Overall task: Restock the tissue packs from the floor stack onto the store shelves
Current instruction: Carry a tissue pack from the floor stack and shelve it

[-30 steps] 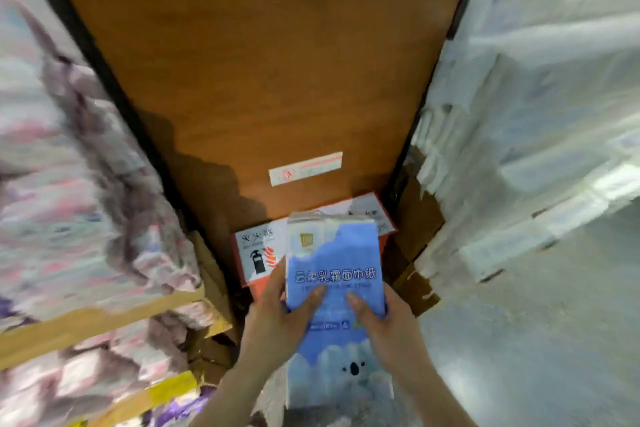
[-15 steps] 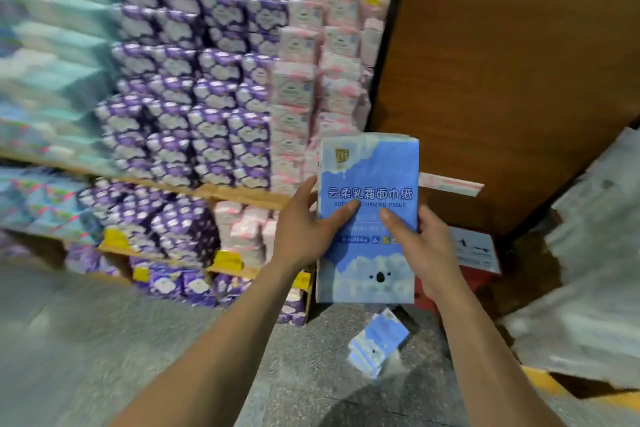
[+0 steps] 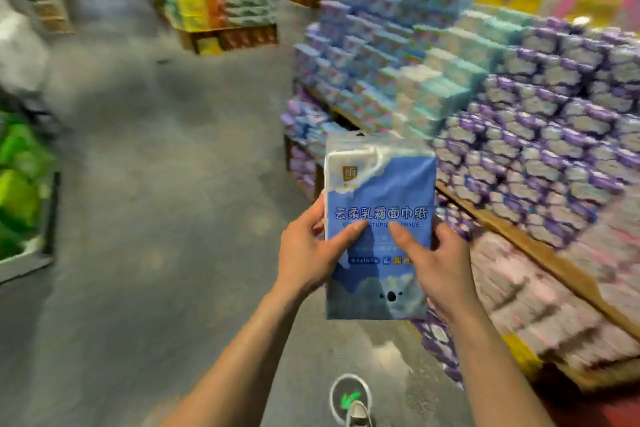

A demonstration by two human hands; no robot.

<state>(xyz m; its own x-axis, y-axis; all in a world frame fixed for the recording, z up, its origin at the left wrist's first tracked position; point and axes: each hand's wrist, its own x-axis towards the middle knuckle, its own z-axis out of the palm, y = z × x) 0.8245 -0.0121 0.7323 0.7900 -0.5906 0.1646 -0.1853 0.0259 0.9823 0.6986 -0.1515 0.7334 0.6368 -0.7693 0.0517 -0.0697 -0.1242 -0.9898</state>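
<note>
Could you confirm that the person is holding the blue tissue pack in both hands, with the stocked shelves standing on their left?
Not quite: the stocked shelves stand on the person's right, not their left, as the head view shows. The rest holds: the left hand and the right hand both grip the blue tissue pack.

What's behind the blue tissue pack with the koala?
Behind the blue tissue pack are grey floor and shelves of purple packs. It hides most fingers of the left hand and right hand, and part of the shelves.
</note>
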